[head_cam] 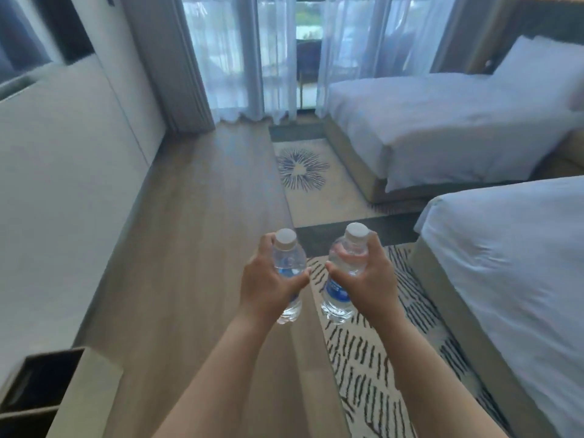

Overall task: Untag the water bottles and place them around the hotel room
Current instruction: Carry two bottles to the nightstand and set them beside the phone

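**Two hands, two water bottles, over a hotel room floor**

Left hand fingers are wrapped around one clear water bottle; right hand fingers grip a second bottle; both bottles are upright, white-capped, held side by side above the wooden floor, left of the near bed.

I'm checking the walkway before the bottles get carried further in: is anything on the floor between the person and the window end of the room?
Nothing visible blocks it. The left hand and right hand each hold a water bottle over bare wooden floor; a flat rug lies ahead.
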`<action>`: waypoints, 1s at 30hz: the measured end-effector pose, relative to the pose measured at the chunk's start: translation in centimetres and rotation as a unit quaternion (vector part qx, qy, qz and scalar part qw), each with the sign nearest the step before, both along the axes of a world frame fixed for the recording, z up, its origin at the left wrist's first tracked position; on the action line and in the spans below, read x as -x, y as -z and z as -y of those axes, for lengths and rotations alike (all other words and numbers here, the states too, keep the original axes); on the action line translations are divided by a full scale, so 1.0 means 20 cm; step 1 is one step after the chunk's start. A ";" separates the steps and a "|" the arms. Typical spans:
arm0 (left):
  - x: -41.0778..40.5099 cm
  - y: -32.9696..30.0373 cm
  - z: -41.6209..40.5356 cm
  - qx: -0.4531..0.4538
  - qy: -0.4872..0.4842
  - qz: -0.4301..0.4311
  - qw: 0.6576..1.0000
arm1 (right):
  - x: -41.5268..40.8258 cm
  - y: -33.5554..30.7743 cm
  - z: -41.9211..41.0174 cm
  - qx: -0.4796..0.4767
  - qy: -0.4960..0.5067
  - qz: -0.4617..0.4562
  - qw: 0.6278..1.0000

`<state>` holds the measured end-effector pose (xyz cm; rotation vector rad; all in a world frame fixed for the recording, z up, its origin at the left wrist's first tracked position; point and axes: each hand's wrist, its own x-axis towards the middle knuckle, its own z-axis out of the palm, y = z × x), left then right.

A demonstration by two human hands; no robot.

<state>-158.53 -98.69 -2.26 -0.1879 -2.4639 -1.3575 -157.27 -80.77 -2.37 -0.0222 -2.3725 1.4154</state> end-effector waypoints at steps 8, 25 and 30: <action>0.63 0.04 -0.41 -0.012 0.080 0.017 0.997 | 0.44 0.03 -0.42 0.022 0.087 -0.002 0.996; 2.56 0.03 -1.11 -0.024 0.225 0.043 0.973 | 2.09 0.05 -1.02 0.018 0.253 0.014 0.967; 2.99 0.03 -1.35 -0.028 0.249 0.062 0.966 | 2.41 0.05 -1.27 0.018 0.310 0.016 0.950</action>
